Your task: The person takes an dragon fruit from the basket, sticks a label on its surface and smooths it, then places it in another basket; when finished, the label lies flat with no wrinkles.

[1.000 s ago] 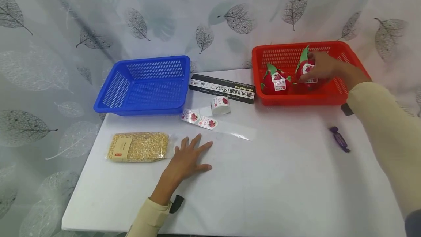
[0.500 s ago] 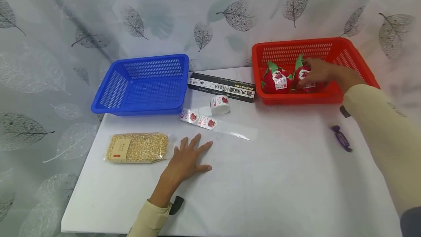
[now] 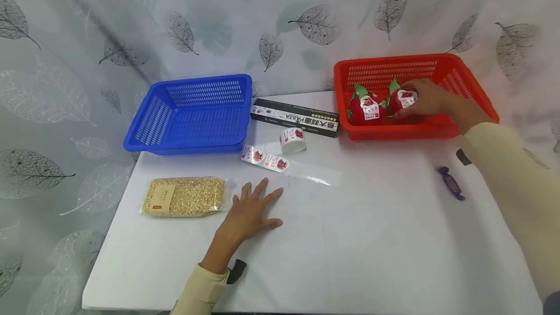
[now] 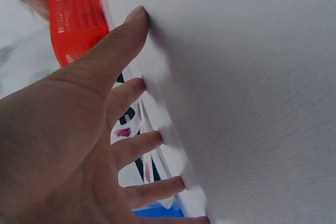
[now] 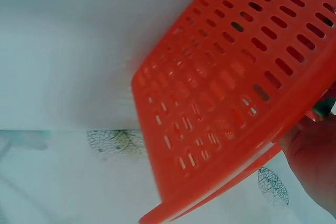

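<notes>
My right hand (image 3: 422, 97) reaches into the red basket (image 3: 407, 132) and grips a dragon fruit (image 3: 397, 101) with green leaf tips and a white sticker. Close to its left sits a second stickered dragon fruit (image 3: 364, 114). The right wrist view shows part of that hand (image 5: 315, 163) behind the basket's rim, with the held fruit mostly hidden. My left hand (image 3: 249, 213) rests on the white table, fingers spread, holding nothing. In the left wrist view, its fingertips (image 4: 137, 19) touch the cloth. A bag of yellow grains (image 3: 192, 197) lies just left of it.
At the back left stands a blue basket (image 3: 205, 147). A black pasta box (image 3: 295, 116) lies between the two baskets. In front of it are a sticker roll (image 3: 293, 141) and its unrolled strip (image 3: 269, 160). A purple wrapped candy (image 3: 451, 183) lies at the right.
The dragon fruit in my right hand has come down and left in the red basket, nearer the other fruit, and its sticker has tilted. My left hand stays put.
</notes>
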A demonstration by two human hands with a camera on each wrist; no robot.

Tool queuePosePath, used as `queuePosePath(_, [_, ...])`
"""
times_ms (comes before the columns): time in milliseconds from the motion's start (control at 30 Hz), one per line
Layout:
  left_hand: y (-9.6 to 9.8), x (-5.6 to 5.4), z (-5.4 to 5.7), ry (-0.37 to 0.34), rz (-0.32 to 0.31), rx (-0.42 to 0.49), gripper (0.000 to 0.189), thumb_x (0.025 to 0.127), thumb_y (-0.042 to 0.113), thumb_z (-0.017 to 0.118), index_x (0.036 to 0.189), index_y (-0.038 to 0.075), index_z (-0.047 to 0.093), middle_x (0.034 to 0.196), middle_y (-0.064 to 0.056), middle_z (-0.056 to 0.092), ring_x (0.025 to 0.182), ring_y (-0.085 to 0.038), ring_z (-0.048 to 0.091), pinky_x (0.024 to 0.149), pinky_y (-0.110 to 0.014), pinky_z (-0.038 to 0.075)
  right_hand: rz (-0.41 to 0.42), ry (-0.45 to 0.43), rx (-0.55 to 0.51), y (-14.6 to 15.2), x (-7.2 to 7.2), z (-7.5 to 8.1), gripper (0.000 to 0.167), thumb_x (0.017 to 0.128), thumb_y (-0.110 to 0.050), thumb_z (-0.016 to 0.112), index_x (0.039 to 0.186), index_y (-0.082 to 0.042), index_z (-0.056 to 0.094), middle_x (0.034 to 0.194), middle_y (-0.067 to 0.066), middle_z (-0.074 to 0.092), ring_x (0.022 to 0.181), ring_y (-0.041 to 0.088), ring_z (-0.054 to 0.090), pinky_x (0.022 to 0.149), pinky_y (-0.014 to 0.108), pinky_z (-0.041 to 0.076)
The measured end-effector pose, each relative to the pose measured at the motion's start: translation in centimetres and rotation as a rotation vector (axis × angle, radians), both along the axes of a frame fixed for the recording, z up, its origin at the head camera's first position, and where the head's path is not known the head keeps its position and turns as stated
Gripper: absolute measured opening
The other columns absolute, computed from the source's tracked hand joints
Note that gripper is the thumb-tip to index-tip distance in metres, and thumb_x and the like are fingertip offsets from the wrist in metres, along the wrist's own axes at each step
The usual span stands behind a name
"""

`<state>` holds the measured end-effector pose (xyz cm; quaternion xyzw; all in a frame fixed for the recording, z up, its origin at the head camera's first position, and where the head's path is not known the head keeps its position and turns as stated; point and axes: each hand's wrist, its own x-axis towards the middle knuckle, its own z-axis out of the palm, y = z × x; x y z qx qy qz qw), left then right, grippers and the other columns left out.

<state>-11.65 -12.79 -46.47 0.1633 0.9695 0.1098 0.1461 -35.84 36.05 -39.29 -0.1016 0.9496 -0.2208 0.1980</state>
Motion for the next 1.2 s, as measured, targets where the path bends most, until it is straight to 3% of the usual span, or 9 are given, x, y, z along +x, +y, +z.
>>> queuePosePath(267, [0.3,-1.1,-0.7,-0.016,0.016,0.024,0.076,0.093,0.051,0.079,0.16,0.029,0.05,0.171,-0.015,0.034,0.152,-0.056,0.031,0.11,-0.081,0.035,-0.016,0.047,0.008,0.9,-0.3,-1.1,0.108,0.087,-0.035,0.088,0.161,0.008,0.023,0.152,0.036,0.038,0.136,0.058,0.036,0.106,0.074,0.046])
queuePosePath(600, [0.6,-1.6,-1.3,-0.02,0.027,0.048,0.076,0.093,0.051,0.079,0.16,0.029,0.05,0.172,-0.015,0.033,0.153,-0.056,0.029,0.111,-0.082,0.032,-0.088,0.027,0.075,1.5,-0.5,-2.0,0.117,0.083,-0.045,0.09,0.163,0.003,0.019,0.155,0.036,0.028,0.135,0.059,0.03,0.106,0.079,0.041])
queuePosePath(900, [0.6,-1.7,-1.2,-0.028,0.03,0.049,0.076,0.093,0.051,0.079,0.16,0.03,0.05,0.172,-0.015,0.032,0.153,-0.056,0.028,0.113,-0.081,0.031,-0.086,0.029,0.034,1.6,-0.5,-2.1,0.116,0.084,-0.045,0.089,0.163,0.003,0.019,0.154,0.035,0.03,0.134,0.058,0.033,0.106,0.077,0.043])
queuePosePath(1067, [0.6,-1.9,-1.3,-0.014,0.021,0.039,0.076,0.093,0.051,0.079,0.16,0.029,0.05,0.171,-0.015,0.033,0.153,-0.056,0.029,0.112,-0.081,0.033,-0.066,0.101,0.023,1.2,-0.1,-2.3,0.116,0.087,-0.048,0.085,0.165,0.004,0.016,0.158,0.036,0.027,0.141,0.058,0.028,0.106,0.078,0.042])
queuePosePath(1200, [0.5,-2.3,-1.4,0.01,0.016,0.02,0.077,0.093,0.053,0.078,0.16,0.028,0.049,0.171,-0.015,0.034,0.152,-0.055,0.031,0.111,-0.08,0.035,-0.081,0.228,0.033,-0.1,1.2,-1.6,0.109,0.094,-0.048,0.077,0.168,-0.001,0.012,0.169,0.036,0.008,0.154,0.059,0.01,0.109,0.084,0.03])
